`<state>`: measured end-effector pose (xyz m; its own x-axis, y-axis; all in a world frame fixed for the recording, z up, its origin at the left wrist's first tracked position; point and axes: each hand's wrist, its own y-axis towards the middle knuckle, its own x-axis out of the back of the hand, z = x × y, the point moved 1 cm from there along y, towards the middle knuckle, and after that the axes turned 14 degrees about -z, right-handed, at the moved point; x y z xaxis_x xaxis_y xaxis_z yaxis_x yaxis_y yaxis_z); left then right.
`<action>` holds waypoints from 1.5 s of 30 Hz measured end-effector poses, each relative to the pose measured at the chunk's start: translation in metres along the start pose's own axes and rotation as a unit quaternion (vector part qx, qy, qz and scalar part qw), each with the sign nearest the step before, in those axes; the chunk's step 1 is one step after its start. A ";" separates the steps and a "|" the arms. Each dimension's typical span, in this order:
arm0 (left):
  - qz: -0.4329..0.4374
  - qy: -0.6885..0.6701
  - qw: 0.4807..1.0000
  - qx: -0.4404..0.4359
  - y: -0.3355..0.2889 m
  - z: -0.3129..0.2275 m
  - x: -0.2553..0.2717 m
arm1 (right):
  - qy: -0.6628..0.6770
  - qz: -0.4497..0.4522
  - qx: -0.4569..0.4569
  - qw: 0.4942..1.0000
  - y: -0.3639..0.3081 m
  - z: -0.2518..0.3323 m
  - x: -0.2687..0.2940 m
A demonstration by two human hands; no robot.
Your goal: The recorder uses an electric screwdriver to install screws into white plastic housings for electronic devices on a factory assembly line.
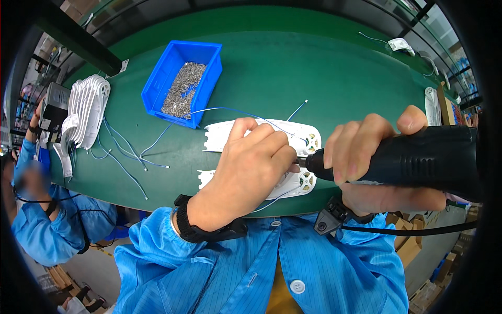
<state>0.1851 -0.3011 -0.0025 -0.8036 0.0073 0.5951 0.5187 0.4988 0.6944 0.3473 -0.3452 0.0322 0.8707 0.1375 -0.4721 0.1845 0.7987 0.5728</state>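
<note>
My right hand (361, 149) is wrapped round a black electric screwdriver (431, 159), its bit pointing left. The fingertips of my left hand (248, 165) are pinched at the bit's tip; whatever they hold is hidden. Under and around my left hand, two long white plastic housings (293, 131) lie on the green table. The nearer white housing (300, 184) is partly covered by that hand. Both have a round, ribbed end at the right and a thin blue cable.
Behind my left hand a blue bin (213, 78) holds many small screws (183, 89). At left stands a row of white housings (89, 107) with loose blue cables (125, 154). Further left is a co-worker in a blue sleeve (52, 230). More white parts (401, 45) lie far right.
</note>
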 end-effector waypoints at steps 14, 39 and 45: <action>-0.009 0.002 1.000 0.004 -0.015 -0.006 0.001 | -0.025 -0.041 -0.029 0.998 -0.011 0.006 -0.012; 0.052 0.307 0.942 0.127 -0.001 0.129 0.073 | 0.021 -0.121 0.033 0.992 -0.015 -0.032 0.011; -0.070 0.206 0.975 0.045 0.016 0.078 0.070 | -0.025 -0.151 0.020 0.988 -0.018 -0.034 0.014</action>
<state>0.1145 -0.2250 0.0192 -0.6694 -0.4069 0.6215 0.3691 0.5439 0.7536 0.3407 -0.3379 -0.0081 0.7944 -0.1333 -0.5925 0.4566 0.7744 0.4380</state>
